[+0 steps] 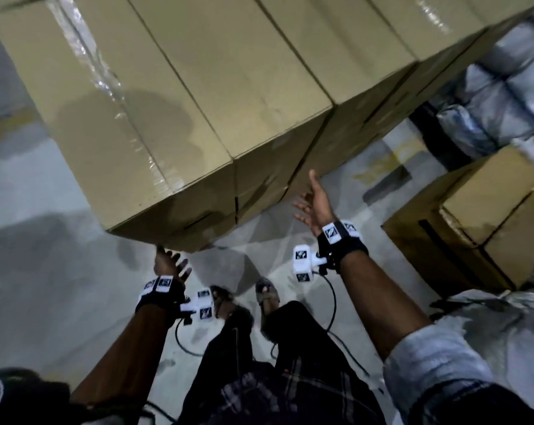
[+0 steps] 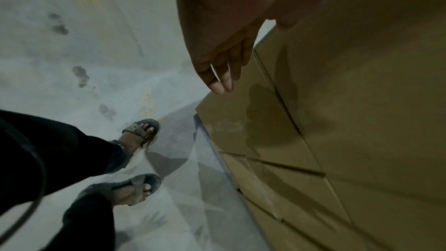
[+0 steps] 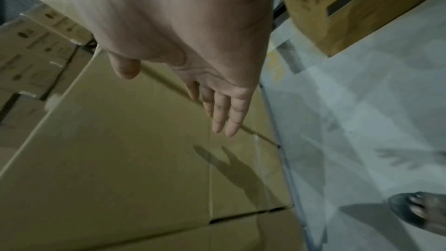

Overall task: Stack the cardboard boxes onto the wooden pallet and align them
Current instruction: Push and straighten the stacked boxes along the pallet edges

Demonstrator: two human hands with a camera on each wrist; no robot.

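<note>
A tall stack of brown cardboard boxes (image 1: pixel 198 96) fills the upper head view, its near face (image 2: pixel 350 121) (image 3: pixel 120 150) right in front of me. My left hand (image 1: pixel 170 263) is open, fingers spread, just below the stack's near left corner; the thumb tip seems to touch the corner edge. The left wrist view shows that left hand (image 2: pixel 222 68) with straight fingers beside the cardboard. My right hand (image 1: pixel 313 207) is open, palm toward the stack's near right side, fingers (image 3: pixel 224 117) straight and close to the box face. The pallet is hidden under the boxes.
Another cardboard box (image 1: pixel 480 216) stands on the floor at the right. Plastic-wrapped goods (image 1: pixel 511 96) are stacked at the upper right. Grey concrete floor (image 1: pixel 38 240) lies left of the stack. My sandalled feet (image 1: pixel 244 297) stand close to the stack's base.
</note>
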